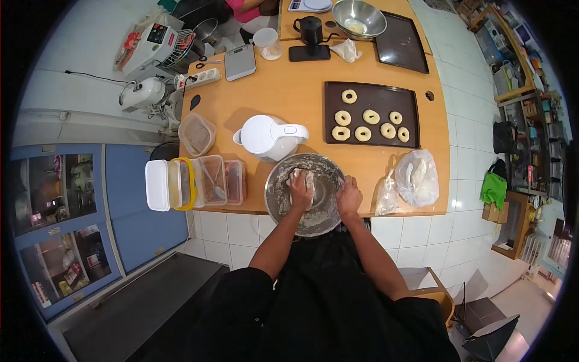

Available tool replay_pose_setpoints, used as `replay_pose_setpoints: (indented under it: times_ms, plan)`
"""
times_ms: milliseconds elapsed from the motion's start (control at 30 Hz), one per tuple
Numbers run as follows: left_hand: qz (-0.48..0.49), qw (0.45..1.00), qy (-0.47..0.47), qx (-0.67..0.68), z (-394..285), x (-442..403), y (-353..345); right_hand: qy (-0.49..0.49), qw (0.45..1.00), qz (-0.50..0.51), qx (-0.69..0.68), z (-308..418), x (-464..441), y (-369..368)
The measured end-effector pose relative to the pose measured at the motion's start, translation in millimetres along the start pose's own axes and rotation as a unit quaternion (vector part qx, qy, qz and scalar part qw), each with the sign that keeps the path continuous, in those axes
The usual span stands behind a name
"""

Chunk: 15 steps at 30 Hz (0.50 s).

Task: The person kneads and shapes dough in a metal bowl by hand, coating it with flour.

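Note:
A steel bowl (322, 226) with floury residue on its inner wall stands at the table's front edge, close to my body. Inside it, my left hand (300, 188) is closed on a pale lump of dough (309, 181), pressed against the bowl's left half. My right hand (349, 196) grips the bowl's right rim with bent fingers. Just behind the bowl is a white kettle (265, 137). Farther right, a dark tray (368, 99) bears several ring-shaped pieces of dough (371, 116).
Plastic containers (211, 180) stand left of the bowl, plastic bags (416, 178) to its right. A scale (240, 63), a black kettle (310, 29), another steel bowl (359, 18) and an empty tray (401, 45) are farther back. Part of another person (245, 8) shows beyond the table.

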<state>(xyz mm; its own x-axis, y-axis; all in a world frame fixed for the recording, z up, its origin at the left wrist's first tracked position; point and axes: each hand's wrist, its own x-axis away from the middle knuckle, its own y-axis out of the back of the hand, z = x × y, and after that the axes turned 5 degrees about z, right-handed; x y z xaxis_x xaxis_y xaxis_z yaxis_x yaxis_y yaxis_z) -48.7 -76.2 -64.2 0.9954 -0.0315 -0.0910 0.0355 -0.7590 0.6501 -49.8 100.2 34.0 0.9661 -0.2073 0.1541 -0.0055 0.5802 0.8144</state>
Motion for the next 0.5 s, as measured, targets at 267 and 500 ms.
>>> replay_pose_setpoints:
  times_ms: [267,500]
  plan:
    - [0.159,0.956,0.088,-0.232,-61,26,53,-0.015,1.0,0.001,-0.003,1,4,-2]
    - [0.367,0.868,0.225,-0.247,-87,58,83,-0.004,1.0,0.002,0.002,-1,4,-2]
